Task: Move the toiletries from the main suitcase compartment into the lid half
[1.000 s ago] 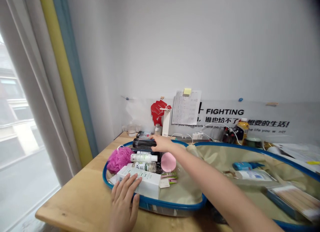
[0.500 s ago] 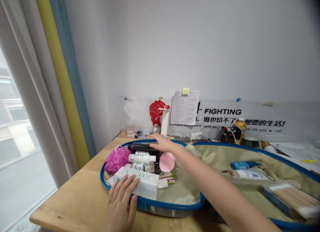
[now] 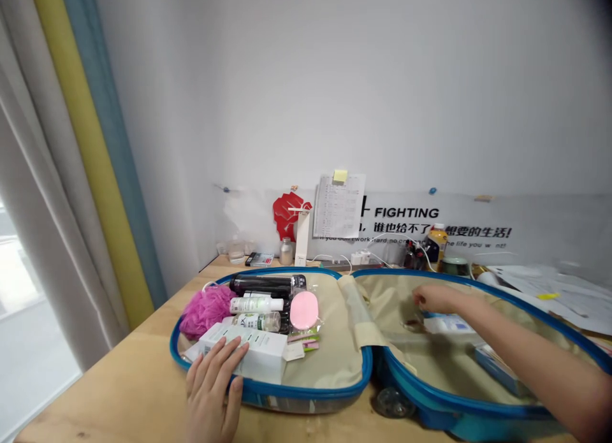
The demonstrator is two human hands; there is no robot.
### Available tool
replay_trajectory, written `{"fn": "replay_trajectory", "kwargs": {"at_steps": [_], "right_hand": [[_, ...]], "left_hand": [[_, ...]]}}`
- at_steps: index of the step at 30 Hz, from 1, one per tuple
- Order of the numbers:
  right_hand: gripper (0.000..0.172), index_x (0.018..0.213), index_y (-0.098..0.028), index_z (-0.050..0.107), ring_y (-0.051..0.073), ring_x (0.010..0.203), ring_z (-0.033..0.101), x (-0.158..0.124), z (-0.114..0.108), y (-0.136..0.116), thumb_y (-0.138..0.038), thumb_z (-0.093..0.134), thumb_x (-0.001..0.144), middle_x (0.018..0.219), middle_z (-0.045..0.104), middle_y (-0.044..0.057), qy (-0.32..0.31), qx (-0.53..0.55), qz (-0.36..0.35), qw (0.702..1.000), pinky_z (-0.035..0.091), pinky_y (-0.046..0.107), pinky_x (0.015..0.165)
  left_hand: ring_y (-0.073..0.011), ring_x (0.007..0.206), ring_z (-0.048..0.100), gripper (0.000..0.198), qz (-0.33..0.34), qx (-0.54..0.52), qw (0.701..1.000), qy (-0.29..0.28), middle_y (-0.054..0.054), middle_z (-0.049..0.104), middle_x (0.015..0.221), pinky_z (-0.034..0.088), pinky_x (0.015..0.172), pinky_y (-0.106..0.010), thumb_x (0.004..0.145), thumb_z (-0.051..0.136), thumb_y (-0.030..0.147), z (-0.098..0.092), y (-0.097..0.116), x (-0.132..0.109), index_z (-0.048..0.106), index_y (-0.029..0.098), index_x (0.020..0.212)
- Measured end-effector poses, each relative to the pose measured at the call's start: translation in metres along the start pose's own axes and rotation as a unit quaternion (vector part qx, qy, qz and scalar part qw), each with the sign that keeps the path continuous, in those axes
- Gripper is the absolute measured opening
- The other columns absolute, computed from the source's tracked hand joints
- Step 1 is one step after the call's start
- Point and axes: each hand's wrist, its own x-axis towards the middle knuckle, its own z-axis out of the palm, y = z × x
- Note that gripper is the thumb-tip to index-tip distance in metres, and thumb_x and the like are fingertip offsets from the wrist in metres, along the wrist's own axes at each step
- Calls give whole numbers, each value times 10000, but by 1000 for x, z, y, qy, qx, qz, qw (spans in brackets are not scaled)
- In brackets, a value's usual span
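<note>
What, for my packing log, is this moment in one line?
left hand: flat on white rectangular carton, left half | right hand: in right half, by white plastic tube | case: open blue-rimmed beige-lined suitcase

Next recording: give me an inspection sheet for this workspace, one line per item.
Surface: wooden table carrying an open blue suitcase.
Job's things: white box, bottles, pink pouf and pink pad in the left half; white tube in the right half.
Clutter: small bottles and papers along the wall.
Grips: left hand flat on the white box; right hand over the right half near the white tube, closure unclear.
Cables: white cables and a power strip by the wall.
Surroundings: curtain at left, banner on the wall.
</note>
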Motion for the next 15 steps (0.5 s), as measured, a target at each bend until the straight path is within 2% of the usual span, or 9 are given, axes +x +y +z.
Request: {"fn": "replay_trajectory", "kwargs": {"at_steps": [3,5,11,15], "right_hand": [[258,1137,-194,664,172,1009,649,-1,14,13,-397,631,982,1174,666,74,-80,-65,12,995,575,374,892],[248,1129,-193,669,186,1066,640,2,19,19,-387,640,977,1206,659,84,-95,-96,19,991,562,388,934],[277,1172,-192,660,201,1101,640,8,26,37,-372,664,962,1235,652,81,-97,-120,27,988,559,408,952],[271,1134,-179,666,195,1066,649,13,30,41,-387,664,961,1181,667,74,-58,-105,42,992,564,404,933]], "left_hand": [[-226,1222,607,378,-13,-1,1000,-1,-55,738,1242,263,1160,-338,944,472,210,2,-1,-3,631,258,1283],[-230,1221,611,393,-21,0,1000,-4,-49,734,1252,269,1157,-353,944,465,217,2,-1,-4,619,274,1301],[-228,1244,575,377,-3,10,1000,-10,-75,729,1248,248,1159,-335,952,457,190,0,0,-1,607,236,1295],[-226,1236,579,365,-1,18,1000,-9,-70,734,1233,240,1165,-333,955,455,190,-2,2,1,615,236,1279]]}}
